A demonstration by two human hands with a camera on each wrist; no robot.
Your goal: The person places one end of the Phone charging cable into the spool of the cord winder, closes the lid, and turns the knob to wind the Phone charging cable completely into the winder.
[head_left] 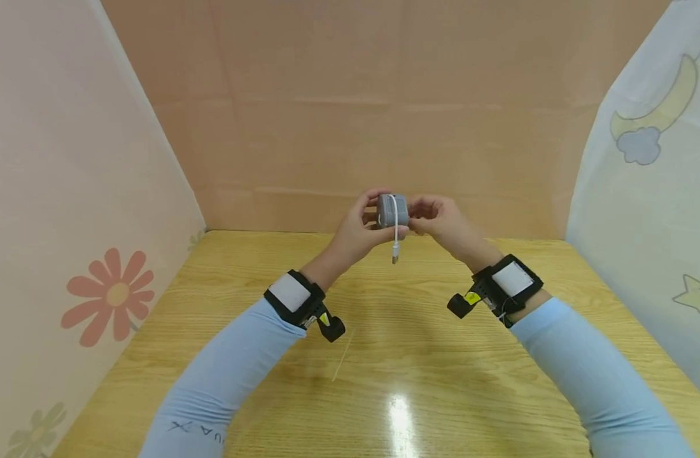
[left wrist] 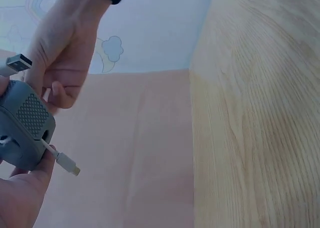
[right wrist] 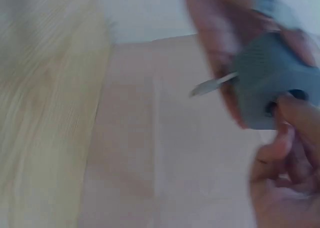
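Fingers of your left hand (head_left: 358, 230) curl round a small grey charger block (head_left: 392, 211), held in the air between both palms; your right hand (head_left: 438, 219) pinches its far side. Item: hard plastic, light, smooth, likely slippery. Grip the flat faces. White cable (head_left: 395, 236): limp, dangling below your fingers. Beyond: wooden table (head_left: 384, 356).

Bright, even light from overhead. I note a white glare patch on the table (head_left: 400, 413) near the bottom edge, with soft arm shadows beside it. Head view sharp, walls bowed at the edges. Left wrist view clear. Right wrist view motion-blurred throughout; the gray box (right wrist: 270, 83) is smeared.
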